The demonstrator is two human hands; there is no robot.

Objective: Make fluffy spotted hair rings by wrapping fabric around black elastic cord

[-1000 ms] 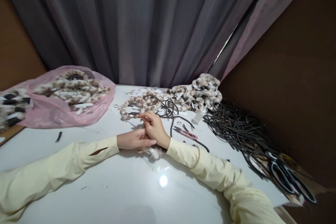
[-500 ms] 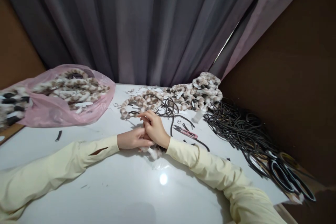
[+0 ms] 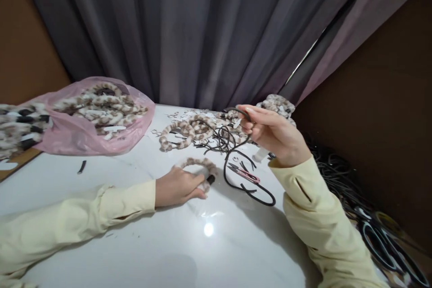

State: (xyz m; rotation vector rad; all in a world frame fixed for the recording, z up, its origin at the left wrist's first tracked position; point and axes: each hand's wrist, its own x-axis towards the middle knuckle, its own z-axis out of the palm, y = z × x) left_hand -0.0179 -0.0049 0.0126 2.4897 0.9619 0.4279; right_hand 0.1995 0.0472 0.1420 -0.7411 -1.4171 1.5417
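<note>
My left hand (image 3: 182, 185) is closed on a fluffy ring (image 3: 199, 162) of white fur with brown spots, low over the white table. A black band (image 3: 211, 179) shows on the ring's right side. Raised to the right, my right hand (image 3: 276, 134) pinches a thin black cord (image 3: 243, 112) between thumb and fingers. The cord hangs down from it and loops on the table. Pink-handled thread snips (image 3: 248, 173) lie beside that loop. Behind them rest more furry rings (image 3: 177, 136) and tangled black cords (image 3: 222, 137).
On the left a pink plastic bag (image 3: 111, 144) holds several furry rings with white tags. A heap of black cords (image 3: 332, 175) and large black-handled scissors (image 3: 378, 247) lie at the right edge. Behind the table (image 3: 135, 243) hangs a grey curtain (image 3: 189, 36).
My hands were together over the furry ring and have parted. The right hand has risen to the right with the black cord. The left stays low, and more of the ring now shows.
</note>
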